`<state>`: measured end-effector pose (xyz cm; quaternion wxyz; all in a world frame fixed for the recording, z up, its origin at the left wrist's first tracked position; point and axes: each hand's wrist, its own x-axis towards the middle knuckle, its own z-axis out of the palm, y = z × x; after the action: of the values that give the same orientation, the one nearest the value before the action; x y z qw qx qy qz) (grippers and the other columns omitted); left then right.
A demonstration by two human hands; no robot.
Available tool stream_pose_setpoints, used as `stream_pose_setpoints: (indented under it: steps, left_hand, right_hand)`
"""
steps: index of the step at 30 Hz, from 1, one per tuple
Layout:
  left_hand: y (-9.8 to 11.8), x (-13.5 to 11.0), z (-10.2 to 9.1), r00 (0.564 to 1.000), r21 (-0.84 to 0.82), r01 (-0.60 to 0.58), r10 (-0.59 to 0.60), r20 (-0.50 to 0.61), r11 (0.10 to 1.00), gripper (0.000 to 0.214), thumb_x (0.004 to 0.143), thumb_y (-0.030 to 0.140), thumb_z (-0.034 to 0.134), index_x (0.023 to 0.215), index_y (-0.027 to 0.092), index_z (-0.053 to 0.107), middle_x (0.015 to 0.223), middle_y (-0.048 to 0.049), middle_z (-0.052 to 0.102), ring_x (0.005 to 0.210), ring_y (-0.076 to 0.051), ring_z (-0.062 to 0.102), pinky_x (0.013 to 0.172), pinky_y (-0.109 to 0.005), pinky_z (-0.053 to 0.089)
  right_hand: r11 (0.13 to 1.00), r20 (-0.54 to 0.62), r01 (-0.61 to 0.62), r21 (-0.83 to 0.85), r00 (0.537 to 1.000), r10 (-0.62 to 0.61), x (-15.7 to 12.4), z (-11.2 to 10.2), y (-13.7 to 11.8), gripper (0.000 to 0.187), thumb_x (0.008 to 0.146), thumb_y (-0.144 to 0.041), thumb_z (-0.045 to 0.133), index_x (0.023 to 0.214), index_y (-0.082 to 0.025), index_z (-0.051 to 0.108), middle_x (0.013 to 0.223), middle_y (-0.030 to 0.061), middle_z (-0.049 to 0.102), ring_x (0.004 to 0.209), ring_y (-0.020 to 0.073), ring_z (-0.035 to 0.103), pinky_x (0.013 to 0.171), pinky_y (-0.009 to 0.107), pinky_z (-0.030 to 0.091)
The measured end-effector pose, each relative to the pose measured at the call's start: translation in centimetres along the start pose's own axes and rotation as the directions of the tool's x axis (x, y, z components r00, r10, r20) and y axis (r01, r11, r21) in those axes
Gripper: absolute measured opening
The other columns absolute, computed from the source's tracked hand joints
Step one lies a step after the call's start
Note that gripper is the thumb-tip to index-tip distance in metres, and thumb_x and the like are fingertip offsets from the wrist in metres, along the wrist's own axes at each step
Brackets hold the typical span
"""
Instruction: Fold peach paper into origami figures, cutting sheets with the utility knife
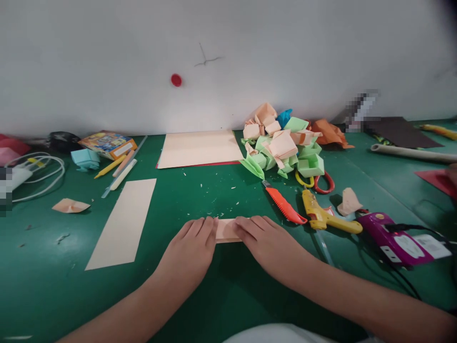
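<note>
A folded strip of peach paper (229, 230) lies flat on the green table between my hands. My left hand (194, 245) holds its left end, fingers close together and bent down over it. On the right end, my right hand (262, 243) grips it the same way. Only the middle of the strip shows; the ends and thumbs are hidden under my hands. To the left rests a loose rectangle of peach paper (123, 226). Right of my right hand are an orange-red utility knife (285, 206) and a yellow glue gun (319, 212).
A stack of peach sheets (200, 148) lies by the wall, beside a pile of folded paper pieces (282, 145). Scissors (324, 183) and a purple power strip (396, 240) are at right. Pens, a crayon box (107, 144) and a white cable (59, 178) are at left.
</note>
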<state>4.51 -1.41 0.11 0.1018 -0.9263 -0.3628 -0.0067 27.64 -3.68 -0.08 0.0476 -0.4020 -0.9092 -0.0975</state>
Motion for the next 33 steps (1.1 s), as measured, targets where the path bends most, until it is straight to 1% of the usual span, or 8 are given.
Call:
stream_pose_setpoints:
  steps: [5,8,15,22,26,28,31,33]
  left_hand:
    - [0.5,-1.5,2.4,0.987,0.005,-0.009,0.01,-0.161,1.0,0.055,0.09,-0.002,0.031,0.136,0.006,0.061,0.14,-0.0192,0.062,0.13,-0.032,0.059,0.108,-0.047,0.048]
    - [0.8,-2.1,2.9,0.981,-0.012,-0.01,0.008,-0.193,1.0,0.052,0.096,0.004,0.031,0.14,0.007,0.057,0.146,-0.0184,0.057,0.137,-0.032,0.053,0.114,-0.047,0.043]
    - [0.6,-2.6,1.2,0.996,-0.101,-0.016,0.007,-0.087,0.995,0.053,0.105,0.036,0.037,0.155,0.021,0.039,0.159,-0.0141,0.044,0.143,-0.034,0.046,0.113,-0.051,0.043]
    - [0.2,-2.6,0.5,1.0,-0.124,0.022,-0.021,0.007,0.992,0.049,0.105,0.044,0.036,0.15,0.029,0.048,0.156,-0.0125,0.047,0.14,-0.035,0.05,0.113,-0.055,0.04]
    - [0.5,-2.4,0.4,1.0,-0.141,0.017,-0.017,-0.001,0.99,0.054,0.102,0.056,0.041,0.147,0.027,0.053,0.153,-0.0159,0.051,0.139,-0.038,0.051,0.117,-0.064,0.028]
    - [0.6,-2.3,0.4,1.0,-0.151,0.001,-0.004,-0.018,0.989,0.063,0.098,0.061,0.047,0.148,0.023,0.05,0.154,-0.0181,0.049,0.141,-0.04,0.047,0.12,-0.067,0.02]
    - [0.2,-2.1,0.5,0.995,-0.193,-0.097,0.089,-0.046,0.976,0.071,0.097,0.051,0.053,0.154,0.012,0.04,0.161,-0.0196,0.038,0.149,-0.038,0.036,0.124,-0.057,0.023]
    - [-0.7,-2.1,0.8,0.986,-0.23,-0.168,0.158,-0.061,0.959,0.073,0.098,0.044,0.053,0.158,0.01,0.031,0.165,-0.0178,0.03,0.152,-0.033,0.03,0.124,-0.05,0.027]
  right_hand:
    - [0.999,-0.064,-0.006,-0.053,0.998,0.002,-0.6,0.8,-0.6,0.037,0.094,-0.006,0.051,0.129,-0.005,0.063,0.131,0.0164,0.066,0.106,0.0283,0.061,0.088,0.041,0.055]
    - [0.998,-0.06,0.005,-0.061,0.998,-0.008,-0.8,0.8,-0.8,0.039,0.094,-0.007,0.049,0.131,-0.003,0.062,0.135,0.0184,0.065,0.11,0.0298,0.061,0.09,0.042,0.056]
    - [0.995,-0.014,0.076,-0.07,0.997,-0.077,-1.2,0.5,-0.7,0.047,0.094,-0.009,0.045,0.139,0.001,0.055,0.149,0.0227,0.054,0.116,0.0335,0.06,0.089,0.046,0.056]
    - [0.992,0.045,0.075,0.105,0.996,-0.08,-1.8,0.3,0.3,0.057,0.089,-0.006,0.043,0.146,0.0,0.049,0.155,0.0206,0.048,0.128,0.0331,0.052,0.097,0.049,0.053]
    - [0.972,0.119,0.013,0.234,0.992,-0.042,-1.7,-0.9,0.6,0.061,0.089,-0.008,0.044,0.15,-0.006,0.046,0.159,0.0142,0.044,0.127,0.0314,0.051,0.1,0.05,0.051]
    - [0.971,0.136,-0.002,0.239,0.99,-0.032,-1.0,-1.6,0.4,0.061,0.09,-0.012,0.046,0.15,-0.005,0.046,0.157,0.016,0.046,0.125,0.0337,0.05,0.101,0.053,0.049]
    - [0.96,0.124,0.083,0.267,0.985,-0.12,0.2,-1.9,-0.1,0.056,0.09,-0.018,0.049,0.144,-0.003,0.053,0.156,0.0187,0.046,0.134,0.0345,0.044,0.11,0.052,0.042]
    - [0.948,0.114,0.111,0.299,0.982,-0.152,0.7,-1.5,-0.3,0.058,0.092,-0.019,0.048,0.147,0.001,0.048,0.158,0.0219,0.042,0.141,0.0337,0.039,0.116,0.05,0.036]
